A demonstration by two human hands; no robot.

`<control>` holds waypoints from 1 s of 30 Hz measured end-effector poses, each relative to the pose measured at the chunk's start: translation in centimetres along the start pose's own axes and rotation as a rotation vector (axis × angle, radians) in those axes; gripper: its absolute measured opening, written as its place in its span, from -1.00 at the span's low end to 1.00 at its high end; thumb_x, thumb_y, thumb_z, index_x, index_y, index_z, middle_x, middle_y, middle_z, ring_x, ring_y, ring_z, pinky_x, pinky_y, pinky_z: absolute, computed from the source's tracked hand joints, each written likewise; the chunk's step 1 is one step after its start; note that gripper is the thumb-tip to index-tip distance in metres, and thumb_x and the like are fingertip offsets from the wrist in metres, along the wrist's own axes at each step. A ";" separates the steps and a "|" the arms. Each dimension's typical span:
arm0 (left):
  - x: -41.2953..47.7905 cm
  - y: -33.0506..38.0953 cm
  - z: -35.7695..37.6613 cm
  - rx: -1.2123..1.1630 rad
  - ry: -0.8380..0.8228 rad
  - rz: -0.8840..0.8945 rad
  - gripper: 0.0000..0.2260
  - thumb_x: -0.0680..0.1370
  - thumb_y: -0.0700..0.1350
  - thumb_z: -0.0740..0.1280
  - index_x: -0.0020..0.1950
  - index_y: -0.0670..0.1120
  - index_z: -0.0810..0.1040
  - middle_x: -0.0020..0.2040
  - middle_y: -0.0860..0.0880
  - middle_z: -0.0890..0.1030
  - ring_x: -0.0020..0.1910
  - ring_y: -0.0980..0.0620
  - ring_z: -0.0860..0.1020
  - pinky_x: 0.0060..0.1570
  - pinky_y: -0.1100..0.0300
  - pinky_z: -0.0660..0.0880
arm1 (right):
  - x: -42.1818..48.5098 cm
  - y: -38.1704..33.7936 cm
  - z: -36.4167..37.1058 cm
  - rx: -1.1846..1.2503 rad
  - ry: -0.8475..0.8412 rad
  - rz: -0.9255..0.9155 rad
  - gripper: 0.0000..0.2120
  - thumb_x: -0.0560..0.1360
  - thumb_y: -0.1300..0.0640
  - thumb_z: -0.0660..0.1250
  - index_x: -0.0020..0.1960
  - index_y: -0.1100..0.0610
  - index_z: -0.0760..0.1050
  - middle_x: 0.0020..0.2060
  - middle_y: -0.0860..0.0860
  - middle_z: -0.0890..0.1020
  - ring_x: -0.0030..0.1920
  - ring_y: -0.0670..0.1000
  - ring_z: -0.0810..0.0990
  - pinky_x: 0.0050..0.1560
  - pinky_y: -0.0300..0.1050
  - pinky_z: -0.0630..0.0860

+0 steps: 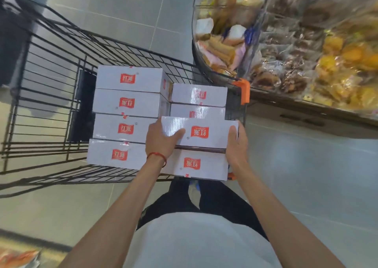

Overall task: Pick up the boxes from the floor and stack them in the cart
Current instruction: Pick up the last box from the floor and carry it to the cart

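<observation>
A black wire cart point(51, 79) stands in front of me, holding several white boxes with red labels in two rows. The left row point(126, 116) is full. In the right row, two boxes point(199, 95) lie at the far end and one box point(194, 164) at the near end. Both hands hold another white box point(201, 133) just above the gap in the right row. My left hand point(162, 140), with a red wrist string, grips its left end. Its right end is gripped by my right hand point(237, 143).
A display bin of wrapped pastries and snacks point(286, 43) stands close on the cart's right side, over a wooden base. An orange handle cap point(244, 90) marks the cart's right corner. Grey tiled floor point(122, 6) surrounds the cart. My legs stand behind it.
</observation>
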State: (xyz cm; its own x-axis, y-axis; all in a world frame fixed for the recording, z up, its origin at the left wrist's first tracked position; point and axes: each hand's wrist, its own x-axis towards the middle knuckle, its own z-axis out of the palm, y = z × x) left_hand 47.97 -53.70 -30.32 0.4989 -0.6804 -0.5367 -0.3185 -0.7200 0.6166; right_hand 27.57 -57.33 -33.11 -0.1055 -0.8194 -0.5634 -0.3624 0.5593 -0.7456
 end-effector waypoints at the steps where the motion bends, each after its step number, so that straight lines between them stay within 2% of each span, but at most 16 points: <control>1: 0.2 -0.6 0.3 0.028 0.011 -0.008 -0.49 0.43 0.13 0.53 0.27 -0.07 0.50 0.16 -0.07 0.54 0.16 -0.07 0.54 0.14 -0.01 0.59 | 0.1 0.5 0.2 -0.014 -0.015 0.015 -0.74 0.72 -0.14 0.04 0.29 -0.13 0.41 0.09 -0.12 0.64 0.06 -0.14 0.66 0.06 -0.05 0.65; 3: 0.3 -1.2 0.6 0.085 0.022 -0.024 -0.44 0.41 0.19 0.52 0.28 -0.04 0.47 0.20 -0.10 0.50 0.18 -0.08 0.51 0.15 -0.05 0.59 | 0.2 1.1 0.3 -0.036 -0.035 0.027 -0.75 0.71 -0.17 0.03 0.29 -0.14 0.38 0.09 -0.11 0.63 0.07 -0.07 0.67 0.04 -0.01 0.67; 8: 0.4 -1.9 1.6 0.172 0.051 -0.041 -0.39 0.37 0.27 0.50 0.27 -0.01 0.43 0.18 -0.06 0.49 0.16 -0.08 0.51 0.11 -0.03 0.59 | 0.5 2.1 0.2 -0.060 -0.065 0.035 -0.79 0.72 -0.14 0.04 0.27 -0.11 0.33 0.09 -0.06 0.62 0.03 -0.02 0.68 -0.02 -0.06 0.67; 15: 0.0 -2.2 2.9 0.186 0.127 -0.018 -0.29 0.41 0.13 0.54 0.43 -0.05 0.31 0.36 -0.09 0.36 0.30 -0.10 0.44 0.15 0.03 0.54 | 1.3 3.0 0.2 -0.056 -0.125 0.034 -0.69 0.71 -0.20 0.08 0.39 -0.13 0.29 0.21 -0.05 0.60 0.14 0.02 0.67 0.14 0.16 0.67; 20: 0.1 -2.1 2.5 0.310 0.114 -0.031 -0.34 0.46 0.09 0.51 0.47 -0.02 0.31 0.36 -0.11 0.36 0.34 -0.16 0.36 0.12 -0.10 0.55 | 1.3 3.0 -0.3 -0.037 -0.205 0.003 -0.73 0.72 -0.13 0.11 0.38 -0.11 0.29 0.22 -0.04 0.60 0.15 0.01 0.67 0.14 0.10 0.67; 25: -0.2 -3.1 1.5 0.364 0.077 0.018 -0.35 0.51 0.04 0.46 0.52 0.00 0.27 0.37 -0.05 0.48 0.33 -0.12 0.47 0.20 -0.13 0.50 | 1.6 2.9 -0.8 -0.018 -0.258 0.079 -0.64 0.68 -0.12 0.21 0.45 -0.13 0.29 0.25 -0.07 0.60 0.16 0.02 0.68 0.14 0.11 0.67; 27: -0.5 -3.9 1.3 0.432 0.059 0.073 -0.30 0.51 0.11 0.45 0.57 0.02 0.24 0.52 -0.08 0.35 0.46 -0.16 0.34 0.36 -0.16 0.41 | 1.5 2.8 -0.8 0.001 -0.222 0.113 -0.57 0.66 -0.10 0.26 0.49 -0.11 0.27 0.29 -0.05 0.59 0.17 0.03 0.67 0.16 0.15 0.66; 30: -0.7 -5.6 1.0 0.488 -0.037 0.086 -0.15 0.48 0.30 0.38 0.63 0.11 0.02 0.66 -0.08 -0.05 0.62 -0.22 -0.03 0.54 -0.24 0.09 | 0.6 3.0 -0.7 0.029 -0.148 0.122 -0.49 0.64 -0.03 0.34 0.51 -0.09 0.24 0.30 -0.10 0.54 0.20 0.03 0.64 0.19 0.15 0.65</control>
State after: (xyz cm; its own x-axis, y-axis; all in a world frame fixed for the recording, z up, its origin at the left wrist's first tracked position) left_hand 48.62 -49.28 -33.96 0.4282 -0.7380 -0.5215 -0.7015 -0.6353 0.3230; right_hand 25.81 -56.27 -35.42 -0.0085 -0.7190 -0.6949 -0.3278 0.6585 -0.6774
